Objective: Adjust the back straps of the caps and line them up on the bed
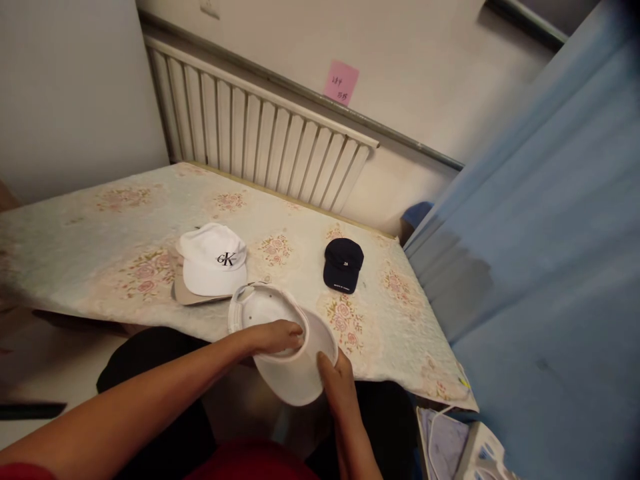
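I hold an upside-down white cap [285,333] at the near edge of the table. My left hand [277,335] reaches into its crown, fingers curled over the inner band. My right hand [336,379] grips the brim from the right side. Further back on the table, a white cap with a black logo [213,261] rests on top of a beige cap [186,292]. To the right of them a dark navy cap [343,264] sits alone.
The table wears a pale floral cloth [100,233]. A white radiator [260,137] runs along the wall behind, with a pink note [341,83] above it. A blue curtain [550,253] hangs at the right. White papers [470,447] lie low at the right.
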Motion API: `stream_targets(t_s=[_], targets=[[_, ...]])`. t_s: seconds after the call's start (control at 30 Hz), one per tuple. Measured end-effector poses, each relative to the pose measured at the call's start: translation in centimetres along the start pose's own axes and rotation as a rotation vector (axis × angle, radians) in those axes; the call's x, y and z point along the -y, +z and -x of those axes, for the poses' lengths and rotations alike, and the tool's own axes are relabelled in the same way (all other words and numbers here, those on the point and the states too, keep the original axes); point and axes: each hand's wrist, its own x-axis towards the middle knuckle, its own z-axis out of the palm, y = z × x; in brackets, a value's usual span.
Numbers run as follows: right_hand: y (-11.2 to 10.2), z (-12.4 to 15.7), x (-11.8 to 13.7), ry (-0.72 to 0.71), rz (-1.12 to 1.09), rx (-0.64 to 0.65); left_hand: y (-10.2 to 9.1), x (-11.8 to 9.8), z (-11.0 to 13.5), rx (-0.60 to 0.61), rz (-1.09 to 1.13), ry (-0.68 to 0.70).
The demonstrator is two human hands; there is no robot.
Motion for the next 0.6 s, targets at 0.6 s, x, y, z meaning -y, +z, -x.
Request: stream_targets(t_s=[0.6], targets=[[1.6,3.5,4.2,-0.34,0.119,0.173,-0.4,-6.1,5.0,-0.327,1.352,-0.049]])
